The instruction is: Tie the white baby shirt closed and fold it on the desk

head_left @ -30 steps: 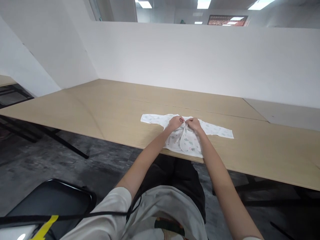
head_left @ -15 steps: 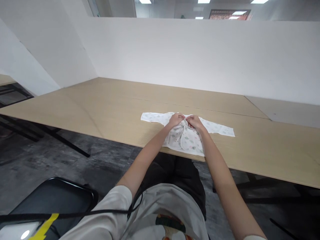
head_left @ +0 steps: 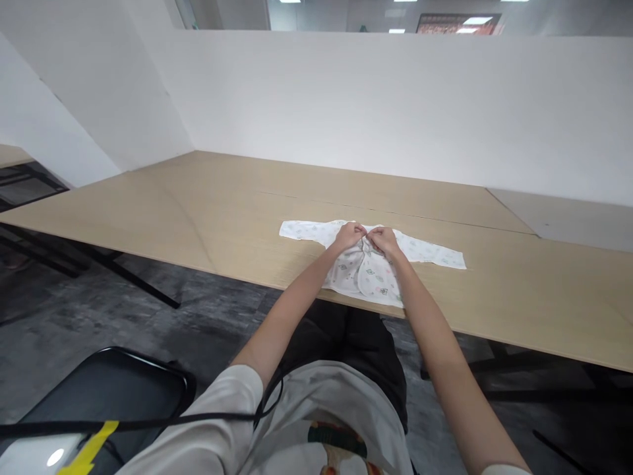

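White printed shirt (head_left: 380, 280) lies on the table (head_left: 237, 218) at its near edge, sleeves spread left to right; left hand (head_left: 350, 235) and right hand (head_left: 384, 239), equally near, pinch its upper front opening.

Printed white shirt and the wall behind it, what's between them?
The head view shows tan tabletop, crossed by a thin seam, between shirt and wall.

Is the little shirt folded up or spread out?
Spread out: the little shirt lies on the table with both sleeves stretched sideways.
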`<act>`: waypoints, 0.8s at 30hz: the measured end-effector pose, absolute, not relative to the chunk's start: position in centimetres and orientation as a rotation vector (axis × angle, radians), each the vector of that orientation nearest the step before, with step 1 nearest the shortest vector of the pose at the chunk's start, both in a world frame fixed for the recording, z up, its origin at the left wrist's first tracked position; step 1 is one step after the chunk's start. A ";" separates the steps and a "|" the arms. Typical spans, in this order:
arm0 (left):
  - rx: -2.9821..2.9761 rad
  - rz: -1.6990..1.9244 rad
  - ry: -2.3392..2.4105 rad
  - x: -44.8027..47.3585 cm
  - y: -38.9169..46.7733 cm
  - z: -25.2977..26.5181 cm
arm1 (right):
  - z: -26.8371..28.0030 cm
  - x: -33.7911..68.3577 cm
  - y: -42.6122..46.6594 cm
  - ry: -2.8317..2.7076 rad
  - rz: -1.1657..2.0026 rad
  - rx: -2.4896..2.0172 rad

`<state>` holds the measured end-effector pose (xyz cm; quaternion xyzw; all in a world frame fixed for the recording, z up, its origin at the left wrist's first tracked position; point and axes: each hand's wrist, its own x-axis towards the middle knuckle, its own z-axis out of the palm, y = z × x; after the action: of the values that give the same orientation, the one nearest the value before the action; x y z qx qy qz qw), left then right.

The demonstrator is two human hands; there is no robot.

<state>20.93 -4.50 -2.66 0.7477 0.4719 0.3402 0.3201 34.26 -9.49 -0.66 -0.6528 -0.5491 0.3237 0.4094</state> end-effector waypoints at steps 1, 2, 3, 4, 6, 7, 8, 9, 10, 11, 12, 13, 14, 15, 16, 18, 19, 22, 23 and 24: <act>1.976 0.891 1.242 20.9 -4.5 -2.6 | -0.6 34.2 -9.5 -1.365 0.830 -1.631; 1.990 0.886 1.243 21.0 -4.6 -2.6 | -0.6 34.1 -9.6 -1.348 0.847 -1.615; 2.006 0.881 1.247 21.0 -4.6 -2.6 | -0.6 34.1 -9.6 -1.329 0.861 -1.597; 2.022 0.876 1.254 21.0 -4.7 -2.5 | -0.5 34.1 -9.7 -1.312 0.874 -1.578; 2.049 0.864 1.267 21.0 -4.9 -2.4 | -0.5 34.1 -9.7 -1.284 0.896 -1.543; 2.060 0.858 1.270 21.0 -5.0 -2.3 | -0.5 34.1 -9.7 -1.275 0.907 -1.529; 2.068 0.852 1.274 20.9 -5.1 -2.2 | -0.5 34.1 -9.7 -1.264 0.917 -1.520; 2.077 0.845 1.279 20.9 -5.2 -2.2 | -0.5 34.1 -9.7 -1.252 0.927 -1.518; 2.085 0.838 1.289 20.9 -5.3 -2.1 | -0.6 34.1 -9.6 -1.237 0.934 -1.524; 2.092 0.829 1.304 20.9 -5.4 -2.0 | -0.7 34.1 -9.5 -1.223 0.937 -1.536; 2.100 0.819 1.319 20.9 -5.4 -2.0 | -0.8 34.2 -9.4 -1.212 0.938 -1.551; 2.109 0.807 1.338 20.9 -5.5 -1.9 | -0.8 34.2 -9.3 -1.209 0.931 -1.571; 2.122 0.790 1.360 20.9 -5.5 -1.8 | -0.9 34.2 -9.2 -1.215 0.919 -1.599; 2.141 0.769 1.385 20.8 -5.6 -1.8 | -0.9 34.3 -9.1 -1.232 0.892 -1.633; 2.167 0.746 1.414 20.7 -5.7 -1.7 | -0.8 34.3 -9.1 -1.255 0.844 -1.674; 2.233 0.692 1.469 20.4 -5.9 -1.5 | -0.5 34.5 -9.1 -1.316 0.694 -1.765; 2.262 0.667 1.490 20.2 -6.1 -1.4 | -0.3 34.5 -9.1 -1.362 0.620 -1.802; 2.294 0.617 1.455 19.6 -6.6 -1.4 | 0.4 34.7 -9.8 -1.580 0.553 -1.850; 2.289 0.606 1.402 19.5 -6.6 -1.4 | 0.6 34.7 -10.2 -1.661 0.589 -1.850; 2.281 0.600 1.332 19.4 -6.7 -1.5 | 0.8 34.7 -10.5 -1.728 0.631 -1.845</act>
<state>19.38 -6.66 -1.52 0.8225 0.4802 0.2165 0.2147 34.72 -10.53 0.78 -0.6829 -0.6396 0.2334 0.2646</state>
